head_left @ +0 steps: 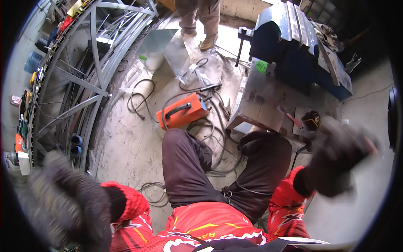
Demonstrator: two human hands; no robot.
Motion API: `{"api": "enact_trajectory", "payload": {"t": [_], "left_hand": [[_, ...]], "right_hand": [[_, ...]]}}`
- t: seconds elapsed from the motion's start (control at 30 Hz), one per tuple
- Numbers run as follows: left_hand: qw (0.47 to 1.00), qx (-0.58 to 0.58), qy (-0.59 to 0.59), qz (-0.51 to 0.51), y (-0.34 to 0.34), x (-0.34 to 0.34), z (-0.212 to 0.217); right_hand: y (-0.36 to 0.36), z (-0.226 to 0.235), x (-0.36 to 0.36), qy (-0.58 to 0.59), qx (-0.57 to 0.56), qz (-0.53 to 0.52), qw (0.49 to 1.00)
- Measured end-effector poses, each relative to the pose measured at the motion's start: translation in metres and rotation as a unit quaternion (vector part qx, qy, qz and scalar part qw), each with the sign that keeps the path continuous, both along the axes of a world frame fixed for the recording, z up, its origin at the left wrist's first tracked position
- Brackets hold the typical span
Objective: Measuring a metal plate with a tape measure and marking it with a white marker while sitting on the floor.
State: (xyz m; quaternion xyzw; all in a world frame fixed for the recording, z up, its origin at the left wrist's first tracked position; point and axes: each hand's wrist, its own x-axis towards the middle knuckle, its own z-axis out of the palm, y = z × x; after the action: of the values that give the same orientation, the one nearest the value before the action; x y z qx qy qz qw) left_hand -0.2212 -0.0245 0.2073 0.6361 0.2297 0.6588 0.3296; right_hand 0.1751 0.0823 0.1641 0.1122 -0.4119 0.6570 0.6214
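Note:
My left hand (69, 201), in a dark work glove, is raised at the lower left, close to the camera and smeared by motion. My right hand (338, 155), gloved the same way, hangs at the right beside the metal bench and is blurred too. The fingers of neither hand can be made out, nor whether anything is in them. Nearest to the right hand, a black and yellow tape measure (311, 120) lies on the bench top (262, 111). A slim red tool, perhaps a marker (289, 116), lies left of the tape measure.
On the floor ahead stands an orange welding machine (184, 111) with cables (145, 101) looped around it. A large blue vise (285, 46) sits on the bench. Metal bars fill a grey rack (94, 46) at left. Another person's legs (199, 17) stand at the far side.

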Motion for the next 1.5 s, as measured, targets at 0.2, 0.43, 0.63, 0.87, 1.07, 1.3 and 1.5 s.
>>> {"api": "enact_trajectory", "payload": {"t": [0.2,0.43,0.63,0.87,1.07,1.3,1.5], "left_hand": [[0.999,-0.02,-0.045,-0.002,-0.019,-0.025,0.002],[0.996,-0.01,-0.091,0.013,0.003,0.009,-0.004],[0.99,-0.027,-0.138,0.006,-0.002,0.01,-0.001],[0.984,-0.014,-0.179,-0.005,0.0,0.019,0.004],[0.977,-0.011,-0.214,-0.019,0.02,0.036,0.0],[0.967,0.016,-0.254,-0.033,-0.002,0.023,0.002],[0.961,0.039,-0.273,-0.016,0.002,0.03,0.003]], "right_hand": [[-0.079,0.086,-0.023,-0.308,0.16,-0.4,0.848],[-0.109,0.073,0.03,-0.303,0.16,-0.38,0.859],[-0.107,0.075,0.017,-0.318,0.137,-0.373,0.861],[-0.105,0.064,-0.01,-0.312,0.132,-0.38,0.861],[-0.097,0.063,-0.015,-0.309,0.121,-0.388,0.86],[-0.092,0.062,-0.01,-0.295,0.131,-0.398,0.859],[-0.09,0.057,-0.019,-0.269,0.135,-0.381,0.874]]}}
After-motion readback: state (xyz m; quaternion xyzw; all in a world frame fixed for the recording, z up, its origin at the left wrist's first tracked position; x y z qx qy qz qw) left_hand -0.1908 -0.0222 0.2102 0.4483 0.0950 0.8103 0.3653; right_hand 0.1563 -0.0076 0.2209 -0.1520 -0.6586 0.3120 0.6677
